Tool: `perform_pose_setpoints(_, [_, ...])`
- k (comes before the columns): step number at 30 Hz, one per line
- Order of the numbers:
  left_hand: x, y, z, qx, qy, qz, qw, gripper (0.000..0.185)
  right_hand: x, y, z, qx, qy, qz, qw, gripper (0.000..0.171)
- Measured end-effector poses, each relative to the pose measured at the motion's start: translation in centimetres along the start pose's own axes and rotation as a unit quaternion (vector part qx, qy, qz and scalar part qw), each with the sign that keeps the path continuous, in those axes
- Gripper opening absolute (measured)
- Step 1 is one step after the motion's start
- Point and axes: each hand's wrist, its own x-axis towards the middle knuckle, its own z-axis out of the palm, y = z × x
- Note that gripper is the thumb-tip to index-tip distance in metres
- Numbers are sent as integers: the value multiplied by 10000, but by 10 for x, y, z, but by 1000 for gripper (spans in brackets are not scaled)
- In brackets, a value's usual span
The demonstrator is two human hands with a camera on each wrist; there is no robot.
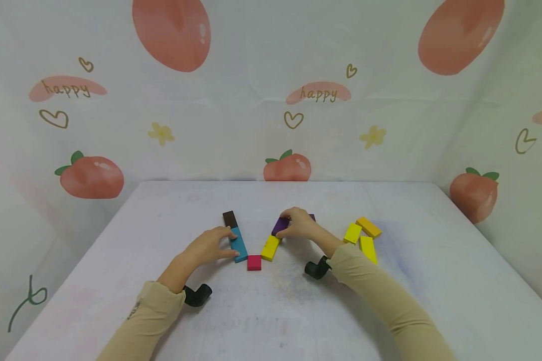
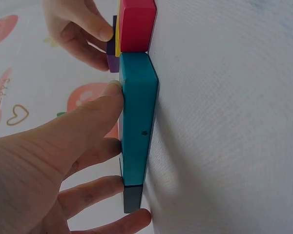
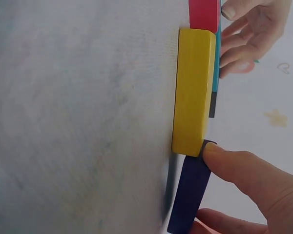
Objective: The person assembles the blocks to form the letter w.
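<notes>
Several wooden blocks form a V shape on the table. A dark brown block and a long blue block make its left arm, a red block the near point, and a yellow block starts the right arm. My left hand rests its thumb and fingertips along the blue block's top, fingers fairly straight. My right hand pinches a purple block between thumb and fingers. In the right wrist view, this purple block stands end-on at the yellow block's far end, slightly angled to it.
Another dark purple block shows partly behind my right hand. To the right lie two yellow blocks and an orange-yellow block. Black elbow-shaped pieces sit at both wrists. A printed cloth hangs behind the table.
</notes>
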Motion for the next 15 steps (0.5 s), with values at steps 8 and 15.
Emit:
perform_pose_setpoints(8, [-1,0,-1,-7,23,43,10000,44,2,-1,3,53,-57,56,10000,57])
perform_pose_setpoints(15, [-1,0,-1,-14,11,-4,10000,44,4,0,4,81,-122,153,9998,56])
